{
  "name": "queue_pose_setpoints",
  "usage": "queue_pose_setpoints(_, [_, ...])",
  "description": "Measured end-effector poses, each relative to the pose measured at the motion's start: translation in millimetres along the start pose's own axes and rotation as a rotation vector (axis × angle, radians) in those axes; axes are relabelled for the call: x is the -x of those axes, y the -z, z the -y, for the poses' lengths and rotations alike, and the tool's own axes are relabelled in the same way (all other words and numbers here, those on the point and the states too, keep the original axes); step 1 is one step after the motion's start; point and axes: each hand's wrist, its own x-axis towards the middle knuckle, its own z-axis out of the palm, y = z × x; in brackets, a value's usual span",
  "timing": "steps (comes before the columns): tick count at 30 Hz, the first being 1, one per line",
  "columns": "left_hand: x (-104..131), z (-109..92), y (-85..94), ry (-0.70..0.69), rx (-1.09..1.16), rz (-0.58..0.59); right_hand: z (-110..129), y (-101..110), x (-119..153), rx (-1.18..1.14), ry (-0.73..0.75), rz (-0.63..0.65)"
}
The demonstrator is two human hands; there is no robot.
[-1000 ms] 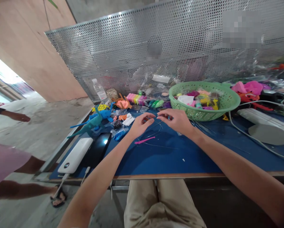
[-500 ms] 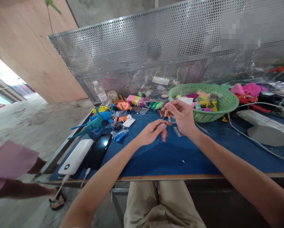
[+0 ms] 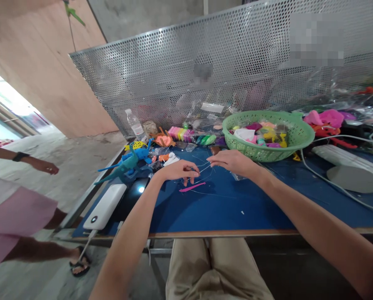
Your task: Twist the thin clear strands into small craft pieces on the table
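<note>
My left hand [image 3: 180, 170] is over the middle of the blue tabletop, fingers curled and pinching a thin clear thread [image 3: 204, 168]. The thread runs up to my right hand [image 3: 233, 161], whose thumb and fingertips are pressed together on its other end. Just below my left hand a slim pink strip [image 3: 192, 187] with a small loop at one end hangs or lies close to the table; which one I cannot tell. Fine loose strands [image 3: 214, 194] lie around it. A brown piece [image 3: 215, 151] is behind my right fingers.
A green basket [image 3: 267, 156] of colourful toys stands behind my right hand. Blue and teal toy figures [image 3: 133, 160], a white power bank [image 3: 105, 207] and a phone [image 3: 135, 192] lie at left. Perforated metal [image 3: 161, 71] rises behind. Another person's hand [image 3: 46, 166] shows far left.
My hands have moved apart, the left one leftward and the right one slightly down, with the thread stretched between them. The pink strip now shows. A person's arm has come into view at left.
</note>
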Motion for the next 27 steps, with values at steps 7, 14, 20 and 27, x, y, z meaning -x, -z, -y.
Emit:
queue_pose_setpoints(7, [-2, -11, -10.3, -0.109, -0.535, -0.282, -2, -16, -2, 0.064, 0.059, -0.021])
queue_pose_setpoints(14, [-9, -5, -12.5, -0.23, -0.712, -0.382, 0, -21, -6, 0.047, -0.062, -0.035])
queue_pose_setpoints(20, [-12, -5, -14.6, -0.223, -0.481, -0.39, 12, -16, -9, -0.091, -0.334, -0.131])
queue_pose_setpoints(27, [-5, -12, -19.3, -0.186, -0.191, -0.328, 16, -14, -8, -0.178, -0.348, -0.212])
